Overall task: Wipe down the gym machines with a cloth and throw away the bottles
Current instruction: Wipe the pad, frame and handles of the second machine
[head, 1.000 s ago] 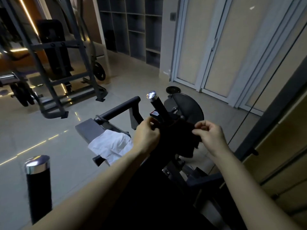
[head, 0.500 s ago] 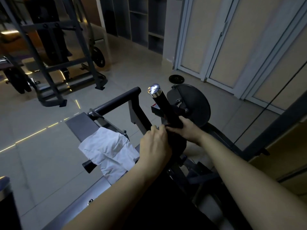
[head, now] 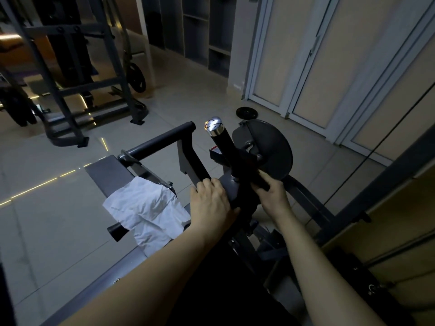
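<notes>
A black machine handle with a chrome cap rises at an angle in the middle of the view. Both hands are at its base, on a dark cloth that is hard to tell apart from the black metal. My left hand curls over it from the left. My right hand grips it from the right, just below the handle. A crumpled white cloth lies draped over the machine's grey plate, left of my left hand. No bottle is in view.
A dark weight disc sits on the machine behind the handle, and a horizontal black bar runs to the left. A small weight plate lies on the tiled floor by the doors. A steel rack stands at the back left.
Both hands slid from the upper part of the handle post down to its base with the dark cloth. The view tilted down and moved closer. The white cloth stayed put.
</notes>
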